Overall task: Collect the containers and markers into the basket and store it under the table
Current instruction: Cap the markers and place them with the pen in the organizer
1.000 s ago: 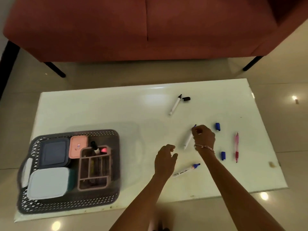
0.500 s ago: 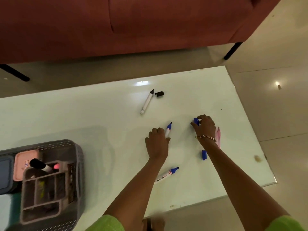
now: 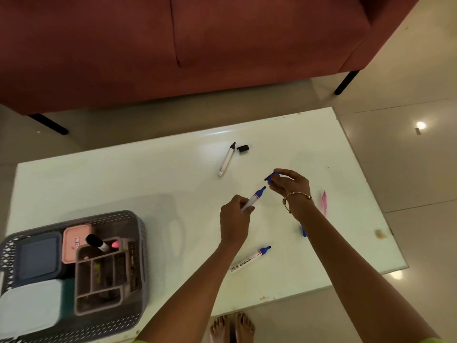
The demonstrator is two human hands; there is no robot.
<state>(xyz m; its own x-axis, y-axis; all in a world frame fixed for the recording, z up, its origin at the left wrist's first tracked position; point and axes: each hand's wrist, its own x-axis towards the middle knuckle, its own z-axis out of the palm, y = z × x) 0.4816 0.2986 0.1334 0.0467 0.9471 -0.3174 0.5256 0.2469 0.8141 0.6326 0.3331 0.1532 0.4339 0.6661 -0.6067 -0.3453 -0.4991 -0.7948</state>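
Note:
My left hand [image 3: 235, 219] grips an uncapped blue marker [image 3: 256, 196], tip pointing up and right. My right hand [image 3: 290, 185] pinches a blue cap [image 3: 270, 178] just above that tip, a small gap between them. A second uncapped blue marker [image 3: 251, 258] lies near the front edge, and another blue cap [image 3: 303, 231] peeks out beside my right forearm. A black marker [image 3: 227, 159] and its black cap [image 3: 242, 148] lie farther back. A pink pen [image 3: 324, 203] rests at the right. The grey basket [image 3: 138, 226] at the left holds lidded containers and a pink-grey organizer [image 3: 99, 273].
The white glass table [image 3: 123, 179] ends at its front edge just above my bare feet [image 3: 232, 328]. A red sofa [image 3: 173, 45] on black legs stands behind the table. A small brownish scrap [image 3: 379, 233] lies near the right edge. Tiled floor surrounds the table.
My left hand has lifted the blue marker off the table. My right hand picked up a blue cap and brought it close to the marker's tip. The camera view shifted left.

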